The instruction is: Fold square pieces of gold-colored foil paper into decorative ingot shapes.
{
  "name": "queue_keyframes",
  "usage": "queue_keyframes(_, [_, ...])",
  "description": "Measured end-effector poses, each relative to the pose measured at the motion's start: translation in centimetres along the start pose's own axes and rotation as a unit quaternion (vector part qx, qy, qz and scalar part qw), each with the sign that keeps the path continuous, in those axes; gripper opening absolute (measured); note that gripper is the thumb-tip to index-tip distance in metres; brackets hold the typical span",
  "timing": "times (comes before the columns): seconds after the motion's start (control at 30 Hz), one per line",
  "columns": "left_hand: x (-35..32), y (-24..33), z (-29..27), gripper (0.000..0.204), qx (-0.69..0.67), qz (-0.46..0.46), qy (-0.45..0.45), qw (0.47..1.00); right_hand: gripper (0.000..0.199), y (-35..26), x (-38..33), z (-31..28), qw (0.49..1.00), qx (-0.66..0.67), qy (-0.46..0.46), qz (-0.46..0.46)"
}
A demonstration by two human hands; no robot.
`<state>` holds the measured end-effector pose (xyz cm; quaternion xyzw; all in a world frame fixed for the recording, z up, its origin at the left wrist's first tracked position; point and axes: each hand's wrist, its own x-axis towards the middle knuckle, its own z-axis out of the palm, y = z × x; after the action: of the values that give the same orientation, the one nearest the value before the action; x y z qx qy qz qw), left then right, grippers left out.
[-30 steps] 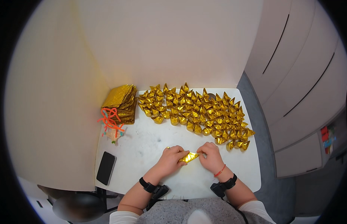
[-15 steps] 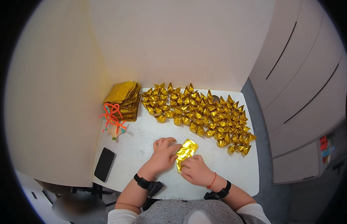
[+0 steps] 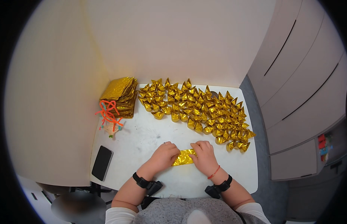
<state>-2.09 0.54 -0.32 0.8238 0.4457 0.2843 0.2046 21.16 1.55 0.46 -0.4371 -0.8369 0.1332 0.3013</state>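
Both forearms come up from the lower edge and meet near the front of the white tabletop (image 3: 143, 138); the left hand (image 3: 164, 155) lies palm down, fingers curled over the left end of a gold foil strip (image 3: 184, 157), pressing it flat; the right hand (image 3: 204, 156) mirrors it, fingers bent onto the strip's right end, wrist angled inward; the strip lies flat between them. Beyond, a spread of folded gold pieces (image 3: 196, 112) covers the far tabletop; a stack of gold sheets (image 3: 120, 95) sits at the left; orange twisted wire (image 3: 108, 114) lies beside it; a black phone (image 3: 102, 162) rests near the left edge.
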Motion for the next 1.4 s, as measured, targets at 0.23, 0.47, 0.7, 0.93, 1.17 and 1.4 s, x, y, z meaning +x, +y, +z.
queue_keyframes(0.23, [-0.7, 1.3, 1.1, 0.013, 0.001, -0.051, -0.001, 0.999, 0.03, 0.6, -0.4, 0.6, 0.996, -0.009, -0.066, 0.054])
queue_keyframes(0.47, [-0.3, 2.0, 0.5, 0.013, -0.018, -0.03, 0.001, 0.999, 0.018, 0.5, -0.2, 0.1, 0.988, 0.062, -0.107, 0.089])
queue_keyframes(0.7, [-0.2, 2.0, 0.5, 0.025, -0.003, -0.021, -0.009, 1.0, 0.011, 1.5, 0.3, -0.8, 0.98, 0.168, -0.085, 0.072])
queue_keyframes(0.93, [-0.2, 1.9, 0.7, 0.03, 0.001, -0.029, -0.014, 0.999, 0.021, 3.2, 0.3, -1.9, 0.945, 0.261, -0.175, 0.085])
queue_keyframes(1.17, [-0.4, 1.4, 1.2, 0.026, -0.002, -0.019, 0.001, 1.0, 0.029, 4.9, -0.4, -3.4, 0.913, 0.31, -0.257, 0.062])
queue_keyframes(1.4, [-0.2, 1.7, 0.8, 0.03, -0.013, -0.023, -0.021, 0.999, 0.028, 3.6, -0.1, -3.7, 0.957, 0.221, -0.187, -0.032])
